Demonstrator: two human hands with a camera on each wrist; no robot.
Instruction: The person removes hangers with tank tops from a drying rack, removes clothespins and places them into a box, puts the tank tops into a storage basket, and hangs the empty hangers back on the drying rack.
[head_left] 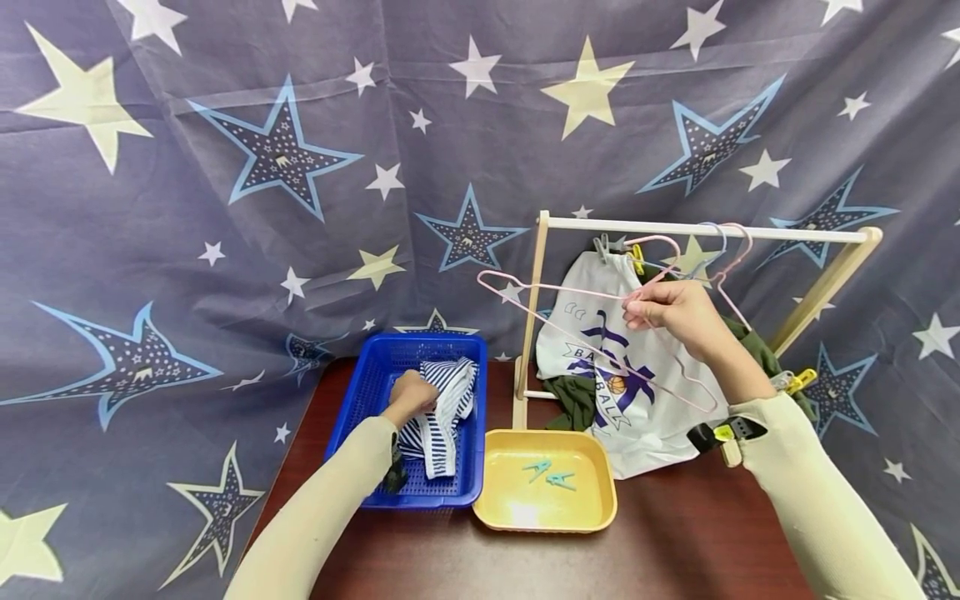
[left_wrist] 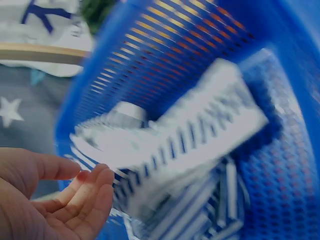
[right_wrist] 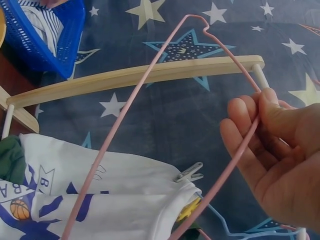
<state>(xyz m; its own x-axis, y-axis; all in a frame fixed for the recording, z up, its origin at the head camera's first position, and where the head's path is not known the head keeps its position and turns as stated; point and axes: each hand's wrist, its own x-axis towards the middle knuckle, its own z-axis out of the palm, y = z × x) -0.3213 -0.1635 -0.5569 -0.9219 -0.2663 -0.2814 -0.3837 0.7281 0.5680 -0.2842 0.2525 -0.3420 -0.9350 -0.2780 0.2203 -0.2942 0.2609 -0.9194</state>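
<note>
Pinched between the thumb and fingers of my right hand [head_left: 671,317] is a pink clothes hanger [head_left: 558,287], held in front of the rack. The right wrist view shows its thin frame running through the right hand [right_wrist: 280,145]. My left hand [head_left: 412,393] is down in a blue basket [head_left: 480,417], at a blue-and-white striped garment [head_left: 442,433]. Seen from the left wrist, the left hand [left_wrist: 65,195] has loosely bent fingers beside the striped cloth [left_wrist: 185,140], which is blurred. No cloth shows between thumb and fingers.
Behind the hangers stands a wooden rack [head_left: 534,292] with a white rod. A white printed garment [head_left: 570,325] hangs there with grey and yellow clips, near dark green cloth [head_left: 577,400]. Two teal clips [head_left: 561,480] lie in a yellow tray [head_left: 495,500] beside the basket.
</note>
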